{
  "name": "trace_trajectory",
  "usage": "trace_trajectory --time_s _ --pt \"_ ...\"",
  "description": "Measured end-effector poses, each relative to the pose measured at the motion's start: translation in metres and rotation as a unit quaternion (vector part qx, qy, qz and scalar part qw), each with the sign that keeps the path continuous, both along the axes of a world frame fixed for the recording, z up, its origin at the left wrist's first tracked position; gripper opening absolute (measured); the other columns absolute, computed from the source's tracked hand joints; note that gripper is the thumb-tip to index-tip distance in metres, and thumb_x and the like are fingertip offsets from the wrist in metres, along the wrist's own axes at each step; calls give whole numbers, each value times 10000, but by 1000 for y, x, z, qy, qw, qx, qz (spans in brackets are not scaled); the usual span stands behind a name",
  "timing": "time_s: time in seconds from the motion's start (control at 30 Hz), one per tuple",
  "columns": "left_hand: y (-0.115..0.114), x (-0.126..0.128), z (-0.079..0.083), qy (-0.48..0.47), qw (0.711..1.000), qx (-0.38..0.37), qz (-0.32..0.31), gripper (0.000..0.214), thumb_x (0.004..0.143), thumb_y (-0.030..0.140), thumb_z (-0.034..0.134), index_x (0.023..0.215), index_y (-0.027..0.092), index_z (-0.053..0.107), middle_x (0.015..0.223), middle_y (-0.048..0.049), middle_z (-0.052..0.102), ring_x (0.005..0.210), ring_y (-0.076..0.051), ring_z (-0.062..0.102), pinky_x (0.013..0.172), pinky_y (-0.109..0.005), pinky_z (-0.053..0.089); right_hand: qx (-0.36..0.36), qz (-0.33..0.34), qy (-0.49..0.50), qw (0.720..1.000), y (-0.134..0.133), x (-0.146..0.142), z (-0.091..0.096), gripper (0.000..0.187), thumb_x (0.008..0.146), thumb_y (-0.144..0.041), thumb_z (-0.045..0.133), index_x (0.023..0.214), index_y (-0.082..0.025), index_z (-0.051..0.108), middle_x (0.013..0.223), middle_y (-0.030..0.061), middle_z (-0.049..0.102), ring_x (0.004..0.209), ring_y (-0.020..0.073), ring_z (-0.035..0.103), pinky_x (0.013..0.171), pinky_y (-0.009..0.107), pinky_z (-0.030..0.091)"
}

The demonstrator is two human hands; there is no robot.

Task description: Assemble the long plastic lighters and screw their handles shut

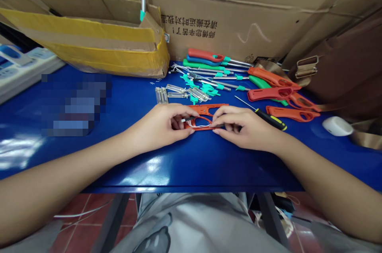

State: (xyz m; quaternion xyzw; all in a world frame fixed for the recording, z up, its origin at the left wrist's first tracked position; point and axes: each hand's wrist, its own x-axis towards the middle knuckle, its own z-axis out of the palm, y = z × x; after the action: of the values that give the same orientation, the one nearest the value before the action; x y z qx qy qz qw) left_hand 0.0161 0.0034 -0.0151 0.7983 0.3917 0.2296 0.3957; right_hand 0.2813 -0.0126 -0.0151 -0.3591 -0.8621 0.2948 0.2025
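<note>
My left hand [167, 125] grips the left end of an orange lighter shell half [205, 128] low over the blue table. A small dark igniter piece with a white tip [188, 119] shows at its fingers, and thin white wires [199, 126] run along the shell's oval opening. Thumb and fingers of my right hand [243, 127] are pinched at the shell's right end, where the wires lead; a small dark piece shows between them, its kind unclear. Another orange shell half [205, 108] lies just behind. Beyond it are clear fuel tanks [177, 95] and teal trigger parts [210, 89].
A black-and-yellow screwdriver [270, 119] lies beside my right hand. Orange shells [292, 113], finished-looking lighters [205, 54] and metal tubes [221, 84] spread behind. A yellow-taped carton [119, 57] stands back left, a white earbud case [337, 126] right. The blue table's [191, 177] front edge is near.
</note>
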Motion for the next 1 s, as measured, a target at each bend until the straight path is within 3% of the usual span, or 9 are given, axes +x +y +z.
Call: trace_trajectory --time_s 0.13,0.4,0.67,1.0 --pt "1 -1 -2 -7 1000 -18 2 383 815 250 718 1189 172 687 984 -33 730 620 -82 624 556 -186 524 -5 -2 -1 1000 0 -1 0 148 921 -160 651 1053 -167 719 1052 41 620 578 43 457 564 220 419" --pt "0 1 0 -58 994 -84 26 308 802 281 731 1083 160 697 889 -27 699 766 -148 678 684 -258 569 -12 -3 4 1000 0 -1 0 159 917 -175 661 1073 -180 690 1036 38 614 563 50 426 564 227 416" --pt "-5 5 0 -89 991 -85 52 285 813 274 745 1066 148 717 935 -49 746 850 -167 702 811 -304 597 -20 -4 8 1000 1 -1 0 144 924 -186 655 1061 -171 698 1041 46 612 568 49 425 553 221 410" --pt "0 5 -1 -137 967 -204 66 358 775 263 773 1098 126 702 994 -87 787 907 -199 758 898 -352 607 -29 11 3 1000 1 0 2 209 940 -182 645 1136 -194 714 1058 51 621 593 57 439 563 215 413"
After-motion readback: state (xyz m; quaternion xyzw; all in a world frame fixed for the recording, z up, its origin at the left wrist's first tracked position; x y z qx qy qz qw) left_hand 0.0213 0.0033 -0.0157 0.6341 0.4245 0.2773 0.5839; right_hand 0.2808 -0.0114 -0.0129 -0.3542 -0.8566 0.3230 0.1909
